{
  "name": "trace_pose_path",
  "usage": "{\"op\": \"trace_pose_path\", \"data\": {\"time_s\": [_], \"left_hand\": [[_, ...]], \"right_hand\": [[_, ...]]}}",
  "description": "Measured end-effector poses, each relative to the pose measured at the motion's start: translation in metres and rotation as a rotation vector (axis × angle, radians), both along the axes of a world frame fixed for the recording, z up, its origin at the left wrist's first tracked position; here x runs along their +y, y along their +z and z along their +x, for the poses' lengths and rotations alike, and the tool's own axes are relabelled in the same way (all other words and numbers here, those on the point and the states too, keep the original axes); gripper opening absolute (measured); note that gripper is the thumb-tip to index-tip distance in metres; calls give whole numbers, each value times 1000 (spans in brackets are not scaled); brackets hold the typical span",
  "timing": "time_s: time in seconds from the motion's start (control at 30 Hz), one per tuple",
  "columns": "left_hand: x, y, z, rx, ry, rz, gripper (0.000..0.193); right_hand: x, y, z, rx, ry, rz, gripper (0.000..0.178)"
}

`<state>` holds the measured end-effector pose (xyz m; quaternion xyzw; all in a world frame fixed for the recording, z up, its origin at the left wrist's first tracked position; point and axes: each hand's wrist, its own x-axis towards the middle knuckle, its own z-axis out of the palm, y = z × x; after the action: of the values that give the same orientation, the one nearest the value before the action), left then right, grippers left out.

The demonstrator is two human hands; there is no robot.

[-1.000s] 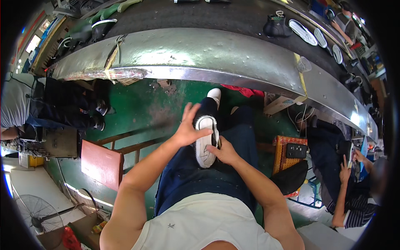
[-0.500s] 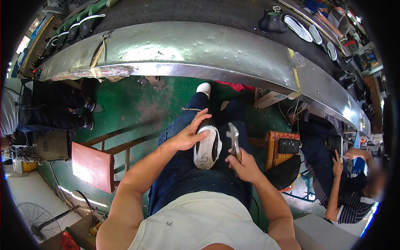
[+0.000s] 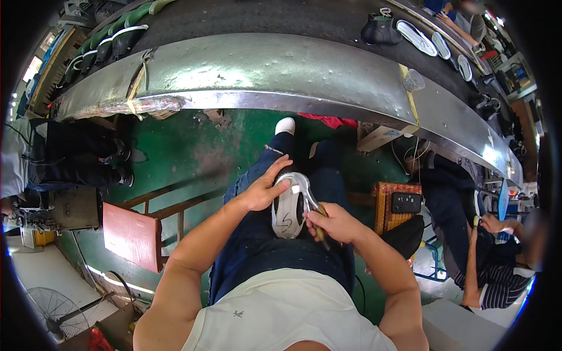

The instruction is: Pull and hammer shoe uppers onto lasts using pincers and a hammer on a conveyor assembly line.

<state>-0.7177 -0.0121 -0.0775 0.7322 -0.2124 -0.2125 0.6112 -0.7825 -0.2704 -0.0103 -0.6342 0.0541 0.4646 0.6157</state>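
On my lap a shoe upper on a last (image 3: 287, 212) lies sole side up, with its pale insole board showing a dark pen mark and dark material along its edges. My left hand (image 3: 264, 191) is wrapped around its far left side, thumb pressed on the underside. Closed around the handles of metal lasting pliers (image 3: 310, 198) is my right hand (image 3: 335, 223). The curved head of the pliers lies over the far right edge of the shoe; whether its jaws grip the edge I cannot tell.
A metal-edged workbench (image 3: 246, 64) runs across ahead, with dark shoes (image 3: 130, 41) and white soles (image 3: 417, 37) on it. A wooden stool (image 3: 132, 237) stands left. To the right, a phone (image 3: 405, 203) lies on a woven seat, near a seated co-worker (image 3: 497, 257).
My right hand has moved left and slightly up, bringing the pliers from beside the shoe onto its far right edge. My left hand keeps its hold on the shoe.
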Motion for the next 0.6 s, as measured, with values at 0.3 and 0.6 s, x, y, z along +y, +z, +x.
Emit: {"op": "trace_pose_path", "data": {"time_s": [0.3,0.6], "left_hand": [[-17,-30,-2,134,211,-333,54],[-23,25,-13,-286,258,-81,67]], "right_hand": [[11,-84,-5,-1113,-4,-551,27],[-50,-6,-63,-1264,310,-543,48]]}}
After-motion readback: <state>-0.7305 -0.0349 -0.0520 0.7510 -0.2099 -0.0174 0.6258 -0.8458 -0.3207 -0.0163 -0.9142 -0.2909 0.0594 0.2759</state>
